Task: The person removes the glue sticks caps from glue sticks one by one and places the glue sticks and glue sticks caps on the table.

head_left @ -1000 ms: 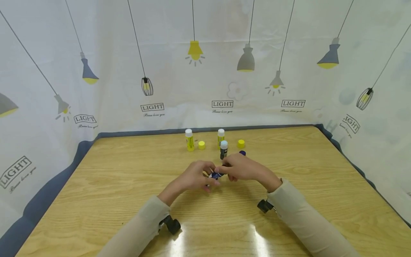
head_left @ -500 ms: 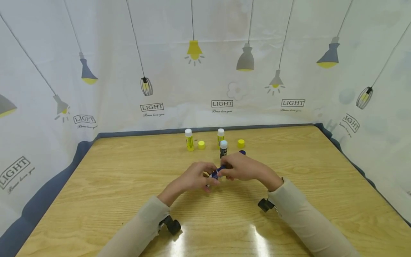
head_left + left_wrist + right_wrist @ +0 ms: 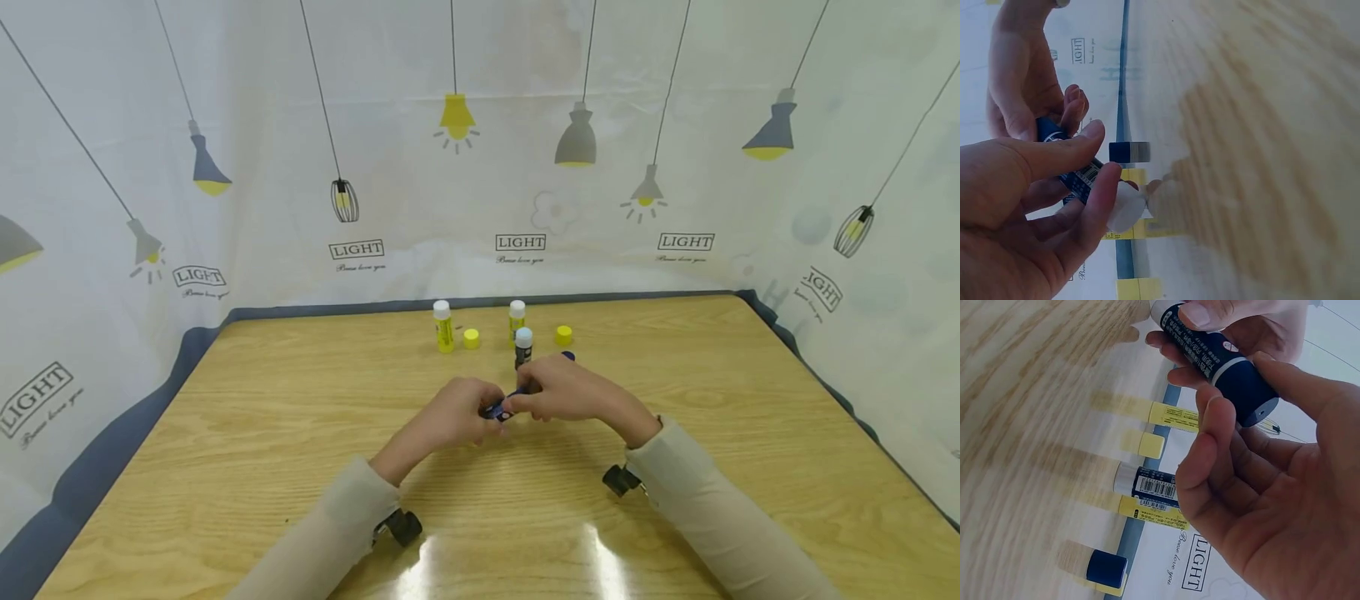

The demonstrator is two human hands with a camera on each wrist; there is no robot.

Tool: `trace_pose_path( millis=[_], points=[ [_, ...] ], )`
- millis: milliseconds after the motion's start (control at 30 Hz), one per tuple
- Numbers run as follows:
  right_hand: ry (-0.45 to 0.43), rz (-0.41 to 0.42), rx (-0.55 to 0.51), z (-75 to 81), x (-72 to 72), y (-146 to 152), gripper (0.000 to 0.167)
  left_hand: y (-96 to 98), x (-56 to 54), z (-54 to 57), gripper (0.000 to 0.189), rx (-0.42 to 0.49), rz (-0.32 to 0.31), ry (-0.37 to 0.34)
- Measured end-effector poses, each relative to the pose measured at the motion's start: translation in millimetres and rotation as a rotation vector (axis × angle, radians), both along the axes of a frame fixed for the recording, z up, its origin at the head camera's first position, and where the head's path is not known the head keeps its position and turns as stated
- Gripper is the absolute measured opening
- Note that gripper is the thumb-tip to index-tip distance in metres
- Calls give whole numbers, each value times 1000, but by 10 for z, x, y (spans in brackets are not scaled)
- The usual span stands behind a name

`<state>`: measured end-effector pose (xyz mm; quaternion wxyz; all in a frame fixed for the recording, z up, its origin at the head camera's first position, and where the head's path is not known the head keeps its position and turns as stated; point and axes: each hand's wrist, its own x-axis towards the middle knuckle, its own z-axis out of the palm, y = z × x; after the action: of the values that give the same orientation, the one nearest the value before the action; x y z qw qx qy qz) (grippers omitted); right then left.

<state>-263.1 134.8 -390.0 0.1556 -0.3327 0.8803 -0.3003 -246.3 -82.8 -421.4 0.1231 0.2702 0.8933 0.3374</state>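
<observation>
Both hands hold one dark blue glue stick (image 3: 1207, 350) tilted above the wooden table. My left hand (image 3: 459, 412) grips its label part near the white end (image 3: 1127, 207), thumb on one side and fingers on the other. At the other end, thumb and fingers of my right hand (image 3: 568, 392) pinch the blue cap (image 3: 1242, 390), which sits on the stick. Just beyond the hands stands another dark blue glue stick (image 3: 523, 350), its white end up. A loose blue cap (image 3: 1107, 569) lies on the table, partly hidden by the right hand in the head view.
Towards the table's back edge stand two yellow glue sticks, a left one (image 3: 444, 327) and a right one (image 3: 517, 315), white ends up. Beside them lie two yellow caps, one left (image 3: 471, 338) and one right (image 3: 563, 336). A printed curtain (image 3: 420, 275) hangs behind the wooden table (image 3: 300, 400).
My left fingers have shifted and drawn in closer round the glue stick, which now lies a little flatter. The right hand stays at the cap end. The standing sticks and caps have not moved.
</observation>
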Motion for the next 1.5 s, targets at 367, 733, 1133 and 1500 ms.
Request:
trace_pose_path(
  millis=[367, 733, 1133, 1500],
  points=[
    [-17, -24, 12, 22, -5, -21, 47, 17, 50, 16, 24, 44, 46, 24],
    [2, -27, 60, 42, 9, -38, 35, 18, 25, 22, 18, 11, -1, 52],
    [79, 28, 52, 56, 22, -10, 19, 40, 4, -1, 36, 63, -23, -72],
    [55, 4, 12, 23, 21, -2, 26, 22, -1, 28, 18, -50, -74, 23]
  ],
)
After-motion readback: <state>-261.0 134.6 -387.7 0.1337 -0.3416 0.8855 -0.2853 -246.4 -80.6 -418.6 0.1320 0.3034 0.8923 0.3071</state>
